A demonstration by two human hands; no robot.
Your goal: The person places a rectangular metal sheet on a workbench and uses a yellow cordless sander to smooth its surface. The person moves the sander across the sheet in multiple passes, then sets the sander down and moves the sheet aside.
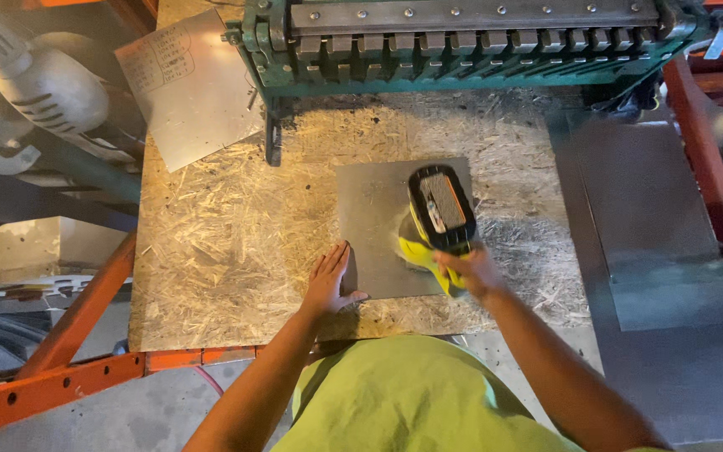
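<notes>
While the right hand [472, 272] has its fingers wrapped round the handle of a yellow and black cordless power tool [435, 216], the tool's nose points down onto a square grey sheet of metal [371, 219]. That sheet lies flat near the middle of a chipboard worktop [211, 243]. The left hand [328, 283] lies open, fingers spread and palm down, at the near left corner of the sheet, thumb touching its edge, holding it steady. By the look of it, the work in hand is driving or drilling through the sheet close to its right side; the tool's tip is hidden under its body, so contact cannot be confirmed. Any next move calls for firm downward pressure from the flat hand so the sheet does not spin or slide. Beyond the sheet stands a green metal bending brake [470, 42], with a second, loose grey sheet [190, 84] at the far left corner.
</notes>
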